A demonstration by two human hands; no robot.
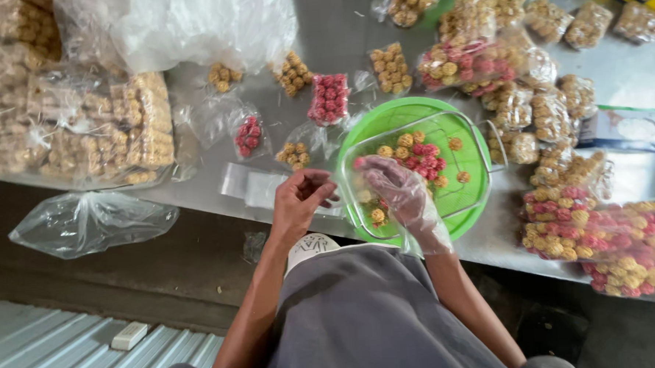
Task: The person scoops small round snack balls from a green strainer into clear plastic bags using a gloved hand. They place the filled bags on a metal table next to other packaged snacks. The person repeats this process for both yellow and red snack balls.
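My bare left hand (pixel 302 196) pinches the edge of a small clear bag (pixel 358 205) with a few snack balls in it. My right hand (pixel 401 192), in a clear plastic glove, is right beside it and grips a red snack ball (pixel 360 163) at its fingertips. Both hands are over the near left side of a clear tray (pixel 480 137) set on a green round plate (pixel 383 115). Loose yellow and red snack balls (pixel 414 151) lie in the tray.
Small filled bags of yellow balls (pixel 390 67) and red balls (pixel 329 98) lie on the metal table (pixel 624 75). Piles of packed bags sit at right (pixel 602 231) and left (pixel 75 136). Flat empty bags (pixel 250 184) lie near the table edge.
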